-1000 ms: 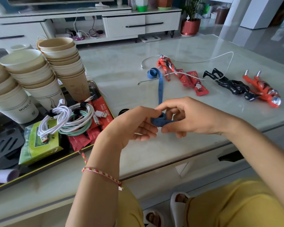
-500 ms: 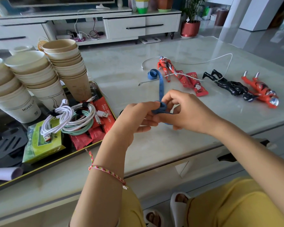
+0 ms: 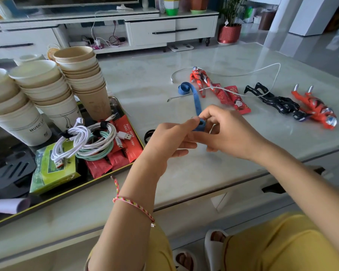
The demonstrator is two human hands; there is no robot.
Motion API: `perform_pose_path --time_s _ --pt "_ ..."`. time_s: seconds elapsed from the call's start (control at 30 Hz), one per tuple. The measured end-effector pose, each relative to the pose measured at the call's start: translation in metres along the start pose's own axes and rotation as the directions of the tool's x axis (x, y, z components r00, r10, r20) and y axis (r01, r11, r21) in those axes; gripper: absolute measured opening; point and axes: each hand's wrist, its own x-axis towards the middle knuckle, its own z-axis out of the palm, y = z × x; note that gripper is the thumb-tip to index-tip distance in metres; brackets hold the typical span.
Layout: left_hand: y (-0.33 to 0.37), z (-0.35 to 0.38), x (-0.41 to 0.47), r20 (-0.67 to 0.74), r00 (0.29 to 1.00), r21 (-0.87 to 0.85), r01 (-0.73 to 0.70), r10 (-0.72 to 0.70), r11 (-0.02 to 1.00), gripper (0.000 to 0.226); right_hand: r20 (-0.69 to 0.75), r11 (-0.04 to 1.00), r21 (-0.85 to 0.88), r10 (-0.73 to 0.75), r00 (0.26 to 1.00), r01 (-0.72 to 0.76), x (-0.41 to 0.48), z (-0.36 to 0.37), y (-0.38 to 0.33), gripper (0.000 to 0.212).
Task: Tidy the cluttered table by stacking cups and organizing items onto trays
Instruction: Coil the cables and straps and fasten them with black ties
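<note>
Left hand (image 3: 170, 139) grip: pinching the rolled end of the blue measuring tape (image 3: 201, 125). Right hand (image 3: 231, 132) grip: same roll. Tail lies on desk (image 3: 145, 81).

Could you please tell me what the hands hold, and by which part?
The left hand and right hand both pinch the blue tape at its rolled-up near end; the rest trails onto the table.

Glossy marble-look table (image 3: 145, 75), matt paper cups (image 3: 82, 75), shiny plastic figures (image 3: 313, 106), glossy black tray (image 3: 67, 194)
</note>
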Motion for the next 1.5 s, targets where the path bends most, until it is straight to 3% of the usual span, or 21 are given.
perform_pose_path --time_s 0.1,0.17,0.33,0.4,0.5,0.6,0.73,0.87,0.97,1.1,1.23,1.33,1.5 --pt "0.000 0.003 0.001 -0.031 1.000 0.010 0.006 -0.006 1.000 0.023 -0.050 0.997 -0.083 -0.017 0.999 0.013 -0.002 0.006 0.000 0.034" --pt "0.001 -0.001 0.002 -0.047 0.999 0.066 0.022 -0.019 0.998 0.024 -0.004 0.997 -0.068 -0.032 0.999 0.032 -0.002 0.004 0.000 0.027" --pt "0.002 -0.012 -0.001 0.048 0.997 0.206 0.055 -0.066 0.977 0.025 0.328 0.988 0.157 -0.055 0.943 0.003 0.000 -0.011 0.001 0.033" --pt "0.003 -0.013 -0.002 0.065 0.995 0.254 0.051 -0.070 0.966 0.026 0.392 0.976 0.219 -0.070 0.917 -0.019 0.000 -0.015 0.003 0.035" --pt "0.001 -0.009 -0.001 0.017 0.999 0.233 0.024 -0.028 0.972 0.028 0.326 0.978 0.205 -0.041 0.945 -0.028 0.001 -0.011 0.007 0.029" --pt "-0.001 -0.002 0.001 -0.062 0.998 0.155 -0.020 0.030 0.988 0.033 0.156 0.996 0.085 0.002 0.988 -0.015 0.002 -0.001 0.009 0.016" --pt "-0.006 0.004 0.002 -0.105 0.993 0.132 -0.045 0.060 0.990 0.030 0.024 1.000 -0.014 0.001 1.000 0.000 -0.001 0.010 0.011 0.021" --pt "-0.002 -0.007 0.004 -0.061 0.998 0.149 -0.008 0.017 0.989 0.024 0.075 0.998 0.056 0.001 0.997 -0.005 -0.003 0.011 0.010 0.020" --pt "-0.003 -0.014 0.004 0.027 1.000 0.240 -0.018 0.012 0.971 0.022 0.224 0.986 0.164 -0.018 0.974 -0.020 -0.003 0.007 0.012 0.028" --pt "-0.004 -0.020 0.004 0.113 0.994 0.306 -0.022 -0.014 0.952 0.019 0.367 0.981 0.182 -0.005 0.930 -0.066 -0.002 0.003 0.011 0.029" --pt "-0.002 -0.019 0.007 0.036 0.994 0.181 -0.112 0.107 0.977 0.032 0.178 0.989 0.136 0.027 0.984 -0.052 0.004 0.002 0.008 0.015" --pt "-0.005 -0.012 0.007 -0.027 0.985 0.142 -0.163 0.168 0.976 0.038 0.016 0.999 0.030 0.037 0.999 -0.037 0.006 0.003 0.005 0.028" --pt "-0.005 -0.001 0.005 -0.068 0.983 0.077 -0.162 0.168 0.984 0.027 -0.084 0.987 -0.161 -0.012 0.996 -0.001 0.005 0.007 0.003 0.040"
